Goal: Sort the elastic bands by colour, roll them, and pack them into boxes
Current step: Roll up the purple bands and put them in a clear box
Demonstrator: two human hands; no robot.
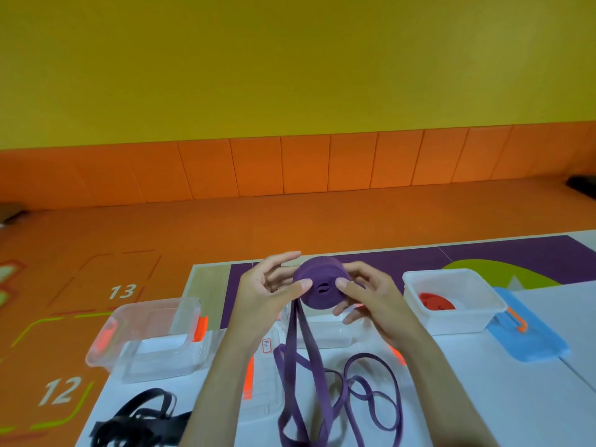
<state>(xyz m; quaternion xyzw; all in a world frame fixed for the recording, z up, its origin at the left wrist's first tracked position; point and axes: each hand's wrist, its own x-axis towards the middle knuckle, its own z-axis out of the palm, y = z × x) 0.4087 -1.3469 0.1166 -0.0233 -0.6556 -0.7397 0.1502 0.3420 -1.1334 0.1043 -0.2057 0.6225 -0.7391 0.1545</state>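
Rolling is under way: the left hand (pixel 271 291) and right hand (pixel 364 293) pinch the purple band roll (pixel 321 285) above the table (pixel 483 398), its loose tail (pixel 306 366) trailing down, so next likely comes more winding.

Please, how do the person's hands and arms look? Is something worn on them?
Both the left hand and the right hand are bare: no gloves, rings or watch show. The left forearm and the right forearm are bare too, with no sleeve in view.
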